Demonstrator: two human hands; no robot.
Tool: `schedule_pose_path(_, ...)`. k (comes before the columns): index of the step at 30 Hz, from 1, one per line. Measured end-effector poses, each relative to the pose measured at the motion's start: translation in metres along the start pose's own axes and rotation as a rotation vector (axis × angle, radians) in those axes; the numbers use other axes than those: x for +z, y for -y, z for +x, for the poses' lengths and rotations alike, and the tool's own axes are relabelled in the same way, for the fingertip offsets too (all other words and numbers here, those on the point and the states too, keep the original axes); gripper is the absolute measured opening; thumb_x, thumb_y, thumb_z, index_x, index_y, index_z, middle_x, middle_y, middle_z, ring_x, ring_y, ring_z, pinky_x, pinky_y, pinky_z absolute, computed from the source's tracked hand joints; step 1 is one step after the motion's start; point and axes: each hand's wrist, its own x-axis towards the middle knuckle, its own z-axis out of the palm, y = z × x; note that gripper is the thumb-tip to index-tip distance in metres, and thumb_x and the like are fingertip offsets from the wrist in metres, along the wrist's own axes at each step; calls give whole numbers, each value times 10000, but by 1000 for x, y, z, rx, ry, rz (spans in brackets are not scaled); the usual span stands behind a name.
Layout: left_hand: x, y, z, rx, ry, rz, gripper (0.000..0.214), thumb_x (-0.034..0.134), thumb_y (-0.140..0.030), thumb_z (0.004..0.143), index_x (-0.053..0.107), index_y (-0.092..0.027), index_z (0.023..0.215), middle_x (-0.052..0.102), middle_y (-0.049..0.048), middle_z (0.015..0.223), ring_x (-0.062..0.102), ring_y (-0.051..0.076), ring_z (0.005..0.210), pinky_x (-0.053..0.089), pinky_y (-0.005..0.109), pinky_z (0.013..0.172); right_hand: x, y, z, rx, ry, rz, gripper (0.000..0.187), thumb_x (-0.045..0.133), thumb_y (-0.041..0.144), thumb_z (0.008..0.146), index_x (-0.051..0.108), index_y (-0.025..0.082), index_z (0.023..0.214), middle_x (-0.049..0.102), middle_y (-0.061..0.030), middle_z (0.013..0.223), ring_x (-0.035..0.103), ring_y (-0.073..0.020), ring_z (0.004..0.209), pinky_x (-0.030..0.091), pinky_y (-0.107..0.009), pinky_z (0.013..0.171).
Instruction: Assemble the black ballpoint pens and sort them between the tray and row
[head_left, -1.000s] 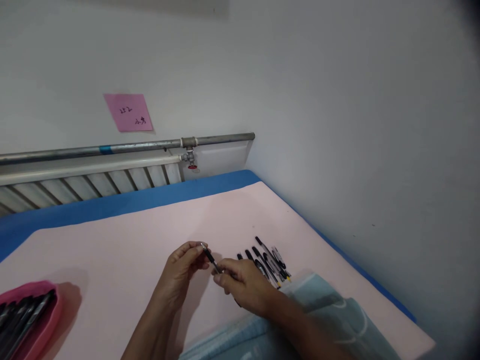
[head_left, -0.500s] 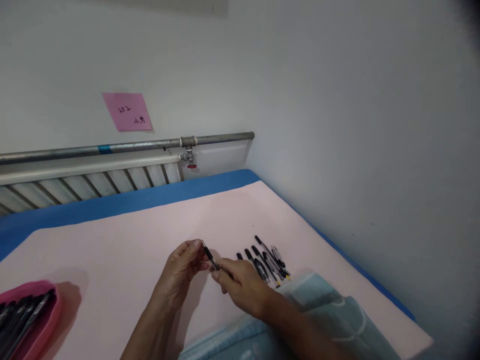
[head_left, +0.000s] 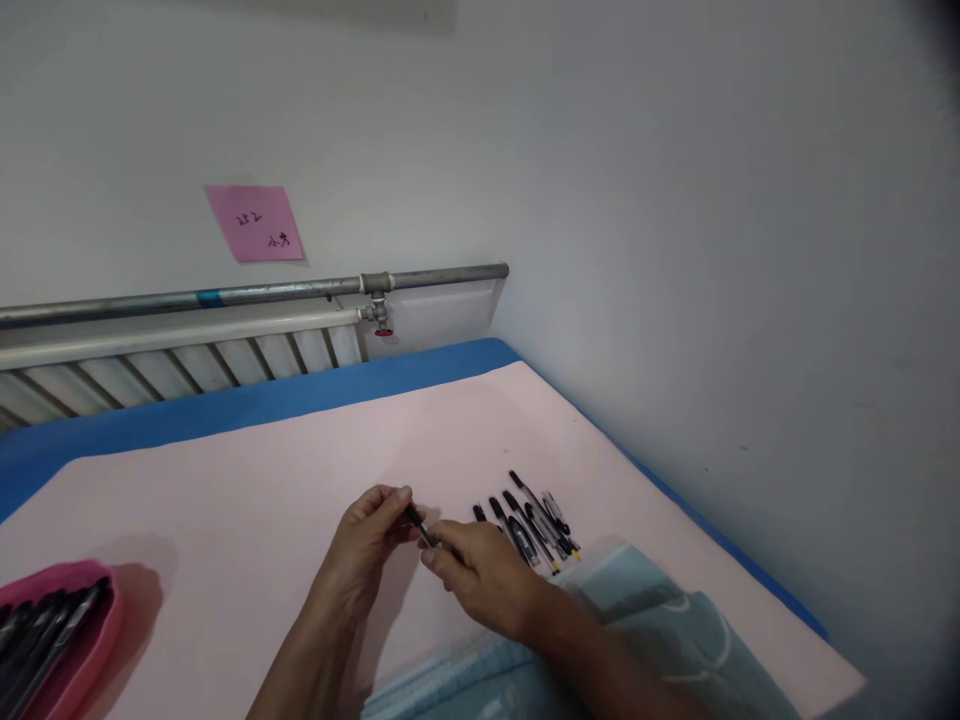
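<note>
A black-gripped pen [head_left: 417,520] is held between my two hands, slanting above the pink sheet. The fingers of my left hand [head_left: 369,540] pinch its tip end, which they cover. On the lower right, my right hand [head_left: 484,570] is closed around the pen's barrel, hiding its rear part. Several capped and uncapped pens [head_left: 529,520] with black and clear parts lie side by side on the sheet, just beyond my right hand.
A pink container [head_left: 112,640] full of black pens stands at the lower left. Light blue patterned fabric [head_left: 675,640] covers the near right edge. Behind the blue-edged table [head_left: 420,368] are a radiator [head_left: 202,365], a pipe [head_left: 442,276] and the wall. A pink note [head_left: 259,225] hangs there.
My left fingers have shifted slightly down and right along the pen, now covering its tip. My right hand stays almost in place. The pens on the sheet have not moved.
</note>
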Motion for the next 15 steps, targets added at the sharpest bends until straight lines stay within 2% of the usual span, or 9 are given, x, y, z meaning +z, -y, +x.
schedule_pose_path(3, -3, -1, 2, -10, -51, -35, 211, 723, -290, 601, 606, -118, 637, 616, 8, 594, 539, 82, 508, 436, 213, 527, 1, -1, 0, 33, -17, 57, 146, 488, 291, 811, 585, 198, 869, 526, 48, 607, 455, -89, 548, 291, -191, 504)
schedule_pose_path(5, -6, -4, 4, 7, -155, -86, 204, 737, -259, 583, 590, -118, 603, 595, -10, 560, 529, 70, 492, 440, 194, 502, 1, -1, 0, 71, -37, 47, 246, 590, 328, 743, 564, 221, 963, 531, 57, 630, 458, -91, 561, 285, -187, 501)
schedule_pose_path(7, -10, -7, 7, 39, -262, -135, 193, 739, -226, 576, 580, -118, 584, 586, -16, 545, 534, 68, 495, 450, 182, 491, 2, -1, 0, 94, -62, -6, 328, 660, 321, 675, 545, 229, 968, 548, 55, 663, 471, -96, 584, 278, -186, 504)
schedule_pose_path(9, -14, -9, 9, 61, -315, -168, 164, 725, -201, 592, 584, -117, 597, 599, -8, 558, 546, 74, 502, 463, 182, 488, 2, 0, 0, 72, -95, -66, 232, 627, 274, 705, 537, 221, 913, 563, 43, 692, 481, -96, 601, 281, -189, 521)
schedule_pose_path(12, -16, -10, 11, 65, -332, -205, 110, 686, -168, 636, 593, -110, 623, 617, 11, 587, 563, 83, 511, 481, 191, 490, 2, 0, 0, 22, -153, -149, 73, 492, 236, 807, 531, 204, 861, 575, 20, 703, 492, -98, 609, 294, -197, 555)
schedule_pose_path(15, -16, -10, 13, 47, -347, -236, 66, 643, -131, 676, 596, -103, 640, 627, 26, 613, 577, 90, 522, 500, 204, 500, 2, -2, 0, 7, -178, -198, 162, 396, 268, 870, 543, 203, 875, 581, 4, 698, 506, -109, 624, 300, -204, 566)
